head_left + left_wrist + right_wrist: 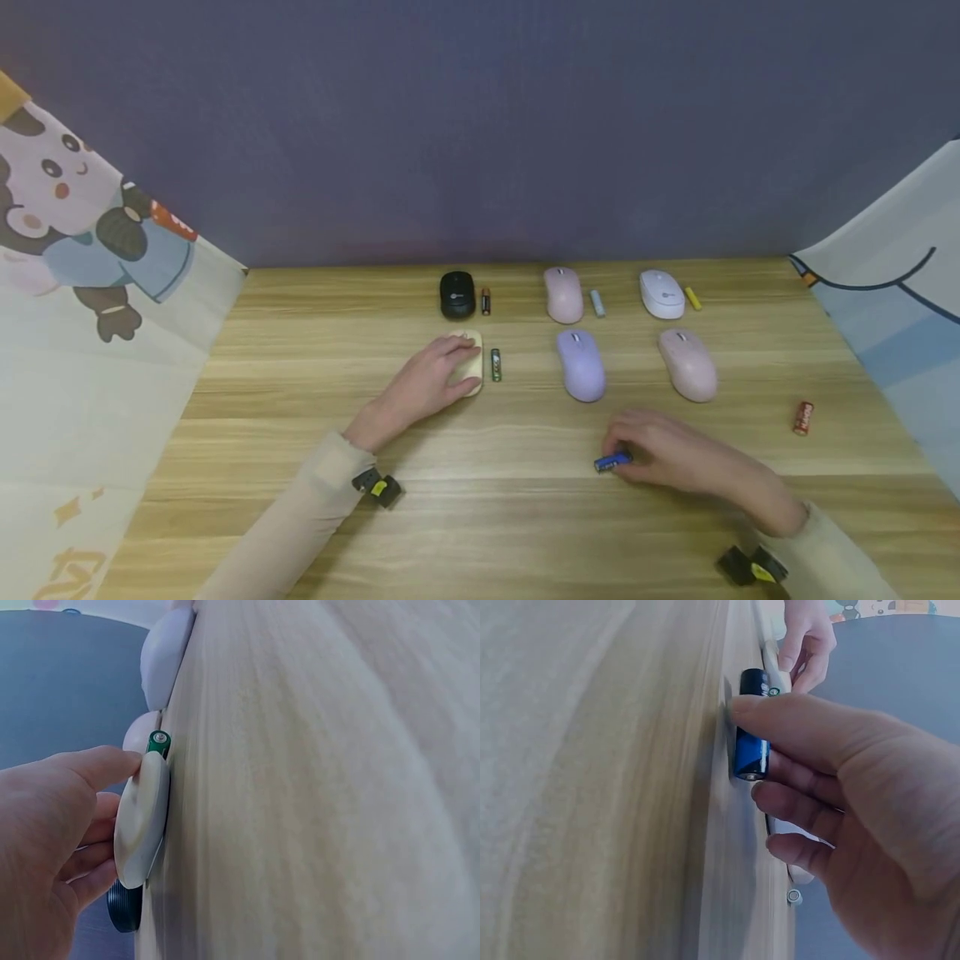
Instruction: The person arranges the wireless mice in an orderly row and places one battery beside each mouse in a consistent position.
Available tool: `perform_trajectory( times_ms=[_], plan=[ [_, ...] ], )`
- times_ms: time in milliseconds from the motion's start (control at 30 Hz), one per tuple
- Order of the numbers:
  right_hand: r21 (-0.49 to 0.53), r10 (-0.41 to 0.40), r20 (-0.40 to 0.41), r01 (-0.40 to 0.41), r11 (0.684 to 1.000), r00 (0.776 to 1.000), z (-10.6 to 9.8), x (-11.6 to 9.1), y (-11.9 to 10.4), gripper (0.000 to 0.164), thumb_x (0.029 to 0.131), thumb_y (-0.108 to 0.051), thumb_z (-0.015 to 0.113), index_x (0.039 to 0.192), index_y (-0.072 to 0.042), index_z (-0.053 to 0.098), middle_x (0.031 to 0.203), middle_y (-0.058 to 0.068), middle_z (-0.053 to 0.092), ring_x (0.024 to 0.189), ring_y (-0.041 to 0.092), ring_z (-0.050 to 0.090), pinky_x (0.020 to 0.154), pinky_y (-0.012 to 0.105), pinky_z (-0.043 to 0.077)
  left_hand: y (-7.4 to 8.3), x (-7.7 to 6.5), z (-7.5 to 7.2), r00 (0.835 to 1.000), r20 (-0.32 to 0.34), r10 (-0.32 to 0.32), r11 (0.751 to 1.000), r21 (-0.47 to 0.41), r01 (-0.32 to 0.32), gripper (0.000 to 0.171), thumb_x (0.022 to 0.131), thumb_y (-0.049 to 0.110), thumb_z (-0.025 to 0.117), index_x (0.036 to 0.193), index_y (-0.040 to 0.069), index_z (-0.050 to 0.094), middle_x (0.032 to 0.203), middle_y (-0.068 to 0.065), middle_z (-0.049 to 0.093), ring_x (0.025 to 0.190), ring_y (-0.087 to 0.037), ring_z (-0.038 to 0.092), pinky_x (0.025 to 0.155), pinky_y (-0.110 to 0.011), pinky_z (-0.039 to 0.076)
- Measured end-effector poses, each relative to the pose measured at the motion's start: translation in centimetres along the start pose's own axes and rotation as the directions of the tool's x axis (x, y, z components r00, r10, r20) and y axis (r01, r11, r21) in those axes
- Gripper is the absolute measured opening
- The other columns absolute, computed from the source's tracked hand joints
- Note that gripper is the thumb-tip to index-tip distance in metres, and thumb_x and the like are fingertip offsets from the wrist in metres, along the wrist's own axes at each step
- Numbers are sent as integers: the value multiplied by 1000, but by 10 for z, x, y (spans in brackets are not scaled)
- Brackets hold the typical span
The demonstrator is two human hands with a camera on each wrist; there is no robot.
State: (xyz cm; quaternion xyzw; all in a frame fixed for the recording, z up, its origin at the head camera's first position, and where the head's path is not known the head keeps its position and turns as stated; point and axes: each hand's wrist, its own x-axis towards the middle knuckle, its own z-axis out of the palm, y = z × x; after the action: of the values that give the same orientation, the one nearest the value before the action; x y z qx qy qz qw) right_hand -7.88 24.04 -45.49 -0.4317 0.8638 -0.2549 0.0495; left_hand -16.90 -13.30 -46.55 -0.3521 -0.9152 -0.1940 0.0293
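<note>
My left hand [420,383] holds a cream-yellow computer mouse [472,369] on the wooden table, thumb on its near part and fingers over its far part. In the left wrist view the pale mouse [141,825] shows between thumb and fingertips. Just right of it lies a green battery [496,365]. My right hand [663,450] pinches a blue battery [607,462] between thumb and fingers, low over the table in front of the purple mouse [581,367]. The right wrist view shows this blue battery [751,754] with its metal end exposed.
Along the back are a black mouse [457,296], a pink mouse [564,296] and a white mouse [662,295], each beside a small battery. Another pink mouse [688,367] sits right of the purple one. A red battery [803,418] lies at far right. A dark partition [510,133] borders the back.
</note>
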Motion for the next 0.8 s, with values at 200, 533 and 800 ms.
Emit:
perform_trajectory(
  times_ms=[200,533,800],
  plan=[
    [8,29,-28,-29,1000,999,-2,5,3,25,81,-11,85,94,-25,68,90,-20,62,82,-3,57,72,24,57,-1,0,0,1000,11,0,1000,9,0,54,96,34,75,136,0,64,143,-18,60,136,-34,55,122,-48,38],
    [53,146,-158,-140,989,977,-5,12,8,30,82,-3,83,97,-23,66,93,-18,63,86,-2,58,73,23,57,0,0,-1,1000,3,6,1000,-6,-6,53,96,33,75,135,0,64,142,-18,61,135,-34,55,120,-44,41],
    [58,85,-332,-70,996,940,-4,19,20,38,79,6,81,112,-9,69,91,-11,63,81,3,57,72,13,51,-1,0,-1,1000,2,8,1000,-1,-8,53,96,34,75,135,0,65,142,-18,61,135,-33,56,119,-42,43]
  ],
)
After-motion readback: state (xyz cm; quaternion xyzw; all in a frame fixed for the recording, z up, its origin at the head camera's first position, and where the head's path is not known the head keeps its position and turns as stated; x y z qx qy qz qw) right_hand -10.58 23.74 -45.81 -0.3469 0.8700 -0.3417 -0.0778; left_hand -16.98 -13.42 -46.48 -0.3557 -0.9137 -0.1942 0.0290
